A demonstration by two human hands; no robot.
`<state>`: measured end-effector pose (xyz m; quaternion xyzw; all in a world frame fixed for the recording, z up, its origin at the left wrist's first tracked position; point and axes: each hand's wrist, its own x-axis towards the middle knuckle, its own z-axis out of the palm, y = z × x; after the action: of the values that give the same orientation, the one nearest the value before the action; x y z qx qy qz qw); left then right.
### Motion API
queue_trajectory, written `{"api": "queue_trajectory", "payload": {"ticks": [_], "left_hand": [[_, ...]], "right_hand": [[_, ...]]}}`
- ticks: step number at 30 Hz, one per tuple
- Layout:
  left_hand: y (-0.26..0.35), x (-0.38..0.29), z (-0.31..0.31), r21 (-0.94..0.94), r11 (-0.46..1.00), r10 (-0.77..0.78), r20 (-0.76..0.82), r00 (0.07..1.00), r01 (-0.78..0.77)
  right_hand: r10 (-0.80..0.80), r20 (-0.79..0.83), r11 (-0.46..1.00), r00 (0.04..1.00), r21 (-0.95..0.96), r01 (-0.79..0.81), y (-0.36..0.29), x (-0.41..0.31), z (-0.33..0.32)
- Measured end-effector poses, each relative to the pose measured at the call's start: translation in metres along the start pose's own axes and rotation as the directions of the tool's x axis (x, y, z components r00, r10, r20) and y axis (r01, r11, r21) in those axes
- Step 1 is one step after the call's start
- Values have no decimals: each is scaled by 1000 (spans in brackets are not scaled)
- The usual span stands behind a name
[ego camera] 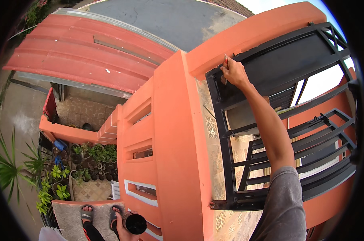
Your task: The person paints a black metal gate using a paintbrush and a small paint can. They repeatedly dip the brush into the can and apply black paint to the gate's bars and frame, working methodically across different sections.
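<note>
At the bottom of the view, my left hand [124, 231] holds a small cup [128, 214] with its dark, open mouth facing up. What looks like black paint [135, 224] fills or coats its inside. My right arm reaches far up and forward. In my right hand [236, 73] is a paintbrush [223, 80], bristles downward, by the upper left corner of a black metal gate [224, 129]. The brush is against or very close to the gate's solid dark panel [290, 52]; exact contact is hard to tell. My fingers hide part of the handle.
My sandalled feet [87, 214] stand on a raised concrete ledge [66, 215]. An orange wall [176, 144] with slotted openings rises beside me. Potted plants [94, 162] sit lower down at left. Beyond them is a red metal roof [88, 54]. Black barred grilles [320, 129] lie at right.
</note>
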<state>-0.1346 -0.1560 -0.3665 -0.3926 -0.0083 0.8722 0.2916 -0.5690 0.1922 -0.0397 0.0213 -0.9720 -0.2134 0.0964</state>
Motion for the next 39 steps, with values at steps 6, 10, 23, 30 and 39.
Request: {"api": "queue_trajectory", "payload": {"ticks": [6, 10, 23, 30, 39], "left_hand": [[1, -4, 14, 3, 1000, 25, 28, 999, -26], [0, -4, 12, -6, 1000, 4, 1, 1000, -4], [6, 6, -7, 35, 999, -2, -64, 998, 5], [3, 8, -14, 31, 999, 29, -114, 993, -26], [-5, 3, -4, -52, 998, 31, 17, 999, -30]], "right_hand": [[83, -151, 989, 985, 134, -63, 4, 3, 7], [173, -155, 969, 973, 205, -140, 14, 1, 17], [-270, -189, 931, 944, -302, 206, -14, 2, 39], [45, -218, 998, 975, 61, -32, -15, 6, 57], [118, -439, 959, 891, 284, 13, -2, 12, -4]]}}
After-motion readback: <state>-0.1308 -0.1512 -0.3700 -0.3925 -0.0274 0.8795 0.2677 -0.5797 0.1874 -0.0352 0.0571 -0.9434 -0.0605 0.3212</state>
